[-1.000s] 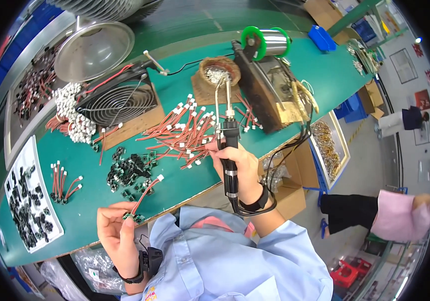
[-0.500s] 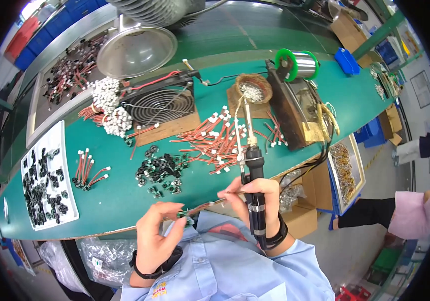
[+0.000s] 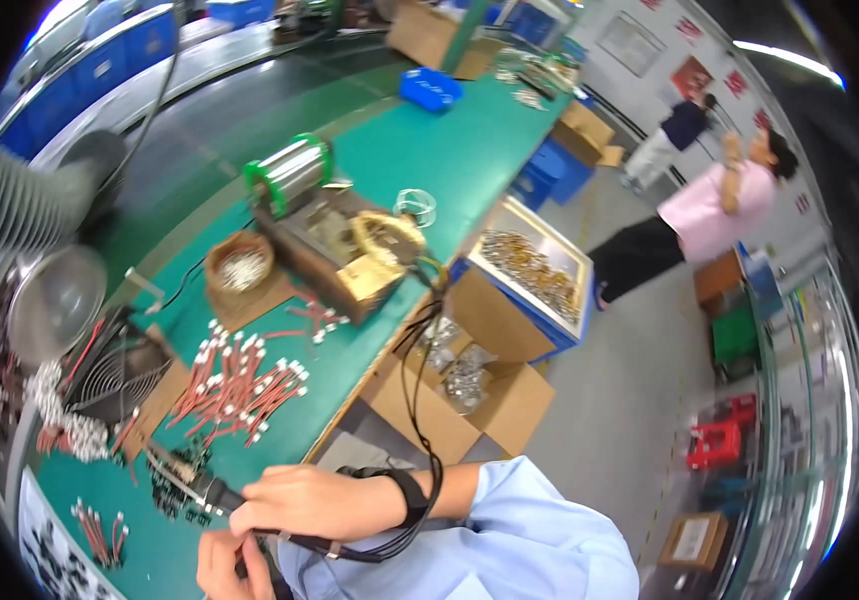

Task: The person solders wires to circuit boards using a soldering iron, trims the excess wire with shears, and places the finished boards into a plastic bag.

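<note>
My right hand (image 3: 304, 502) is closed around the black handle of a soldering iron (image 3: 217, 494), its cable running back past my dark wristband. The iron's metal end reaches over a pile of small black-and-green parts (image 3: 177, 488) on the green bench. Close beneath it at the lower edge, my left hand (image 3: 224, 565) has its fingers bent together; what is between them is hidden. Red wires with white connectors (image 3: 239, 385) lie spread beyond the hands. A smaller group of finished-looking wired pieces (image 3: 101, 535) lies to the left.
A solder spool (image 3: 294, 175) with green rims stands behind a metal holder (image 3: 329, 250). Beside it sits a round bowl (image 3: 239, 245) of white bits. A fan with a wire guard (image 3: 129, 370) is at left. Right of the bench are an open carton (image 3: 514, 405) and a person in pink (image 3: 714, 210).
My view has swung to the right, so the bench appears further left. My hands have come close together, the right with the iron now crossing above the left. The wire seen between them is now hidden.
</note>
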Available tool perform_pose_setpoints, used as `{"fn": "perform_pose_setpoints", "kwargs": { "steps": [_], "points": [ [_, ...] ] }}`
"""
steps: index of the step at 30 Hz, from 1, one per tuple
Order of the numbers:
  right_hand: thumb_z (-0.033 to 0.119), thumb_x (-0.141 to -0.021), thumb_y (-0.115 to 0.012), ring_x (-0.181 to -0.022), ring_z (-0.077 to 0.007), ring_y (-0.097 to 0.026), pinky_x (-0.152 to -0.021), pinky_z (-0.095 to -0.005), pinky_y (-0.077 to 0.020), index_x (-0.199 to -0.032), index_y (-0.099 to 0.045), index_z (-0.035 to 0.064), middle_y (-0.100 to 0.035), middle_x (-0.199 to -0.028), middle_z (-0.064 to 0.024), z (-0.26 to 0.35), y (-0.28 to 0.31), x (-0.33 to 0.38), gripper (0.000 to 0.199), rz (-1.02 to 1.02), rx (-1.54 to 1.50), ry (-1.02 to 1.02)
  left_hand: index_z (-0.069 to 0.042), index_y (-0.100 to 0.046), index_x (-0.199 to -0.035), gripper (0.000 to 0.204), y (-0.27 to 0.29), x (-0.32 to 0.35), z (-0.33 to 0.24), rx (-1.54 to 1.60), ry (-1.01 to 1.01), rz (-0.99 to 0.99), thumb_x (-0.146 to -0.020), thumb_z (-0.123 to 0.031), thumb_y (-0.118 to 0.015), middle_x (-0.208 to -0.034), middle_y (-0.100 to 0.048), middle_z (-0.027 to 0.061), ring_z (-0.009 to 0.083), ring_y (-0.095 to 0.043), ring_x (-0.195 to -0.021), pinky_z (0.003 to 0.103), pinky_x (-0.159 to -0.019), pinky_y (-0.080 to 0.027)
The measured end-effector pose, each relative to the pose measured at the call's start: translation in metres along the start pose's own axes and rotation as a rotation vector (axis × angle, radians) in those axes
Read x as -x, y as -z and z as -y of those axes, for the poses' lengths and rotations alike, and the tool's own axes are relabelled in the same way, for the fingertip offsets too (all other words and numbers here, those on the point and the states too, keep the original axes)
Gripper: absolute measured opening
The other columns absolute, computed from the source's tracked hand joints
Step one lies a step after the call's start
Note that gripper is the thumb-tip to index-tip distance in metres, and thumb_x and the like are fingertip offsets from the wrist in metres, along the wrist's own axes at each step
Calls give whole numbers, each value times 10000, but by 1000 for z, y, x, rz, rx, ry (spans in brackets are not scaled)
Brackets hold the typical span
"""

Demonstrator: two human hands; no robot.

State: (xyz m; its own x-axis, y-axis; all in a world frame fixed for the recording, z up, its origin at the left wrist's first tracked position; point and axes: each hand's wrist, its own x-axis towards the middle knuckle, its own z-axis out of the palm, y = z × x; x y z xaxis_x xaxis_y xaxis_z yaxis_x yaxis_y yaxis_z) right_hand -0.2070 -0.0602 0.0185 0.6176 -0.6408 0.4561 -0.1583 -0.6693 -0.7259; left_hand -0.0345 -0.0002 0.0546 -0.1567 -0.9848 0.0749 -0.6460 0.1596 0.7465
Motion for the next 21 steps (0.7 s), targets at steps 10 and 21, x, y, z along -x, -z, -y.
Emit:
{"fn": "perform_pose_setpoints", "kwargs": {
  "steps": [10, 21],
  "points": [
    [79, -859, -459, -669, -172, -505, -586, -259, -403, -925, -477, 82, -507, -788, -41, 5, -5, 6, 68, -90, -524, -231, 21, -584, -910, 99, -6, -5, -6, -28, -165, -81, -863, -50, -534, -796, -568, 162, 312, -555, -712, 354, -645, -450],
    [31, -790, -611, -681, -142, -555, -603, -254, -448, -925, -500, 79, -541, -812, -29, 1, 1, 8, 181, -373, -693, -256, 27, -547, -901, 93, -6, 1, -4, 60, 1, -141, -869, -60, -549, -811, -554, 126, 231, -515, -684, 290, -638, -440]
  ]
}}
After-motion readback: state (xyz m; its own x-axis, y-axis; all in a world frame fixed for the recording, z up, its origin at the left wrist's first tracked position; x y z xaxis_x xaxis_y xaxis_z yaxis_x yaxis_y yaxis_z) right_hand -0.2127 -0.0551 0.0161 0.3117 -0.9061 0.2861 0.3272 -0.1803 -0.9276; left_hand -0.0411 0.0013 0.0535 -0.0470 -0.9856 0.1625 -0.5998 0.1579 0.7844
